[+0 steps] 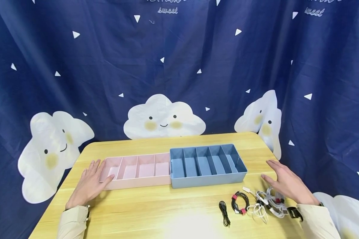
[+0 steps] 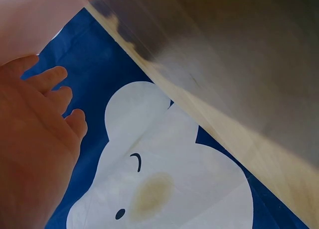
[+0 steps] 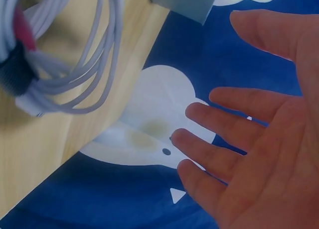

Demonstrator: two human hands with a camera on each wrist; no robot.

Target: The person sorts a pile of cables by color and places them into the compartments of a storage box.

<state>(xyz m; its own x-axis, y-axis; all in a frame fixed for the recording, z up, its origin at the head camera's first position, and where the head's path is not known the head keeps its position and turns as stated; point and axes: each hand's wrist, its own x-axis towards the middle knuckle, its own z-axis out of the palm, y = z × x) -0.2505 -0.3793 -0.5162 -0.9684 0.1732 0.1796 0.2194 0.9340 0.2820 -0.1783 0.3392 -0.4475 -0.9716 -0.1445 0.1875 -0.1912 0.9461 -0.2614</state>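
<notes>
My left hand is at the left end of a pink four-compartment organizer box, fingers extended and thumb along its front corner. In the left wrist view the fingers lie against the pink wall; how firmly they touch it, I cannot tell. Over the table's right side hovers my right hand, fingers spread and holding nothing. Below and left of it lie white coiled cables, some bound with straps. Beside them are a black cable loop with red ties and a small bundled black cable.
A blue organizer box with several compartments stands against the pink box's right end. Both sit on a light wooden table with rounded back corners. Behind it hangs a dark blue curtain printed with clouds and triangles.
</notes>
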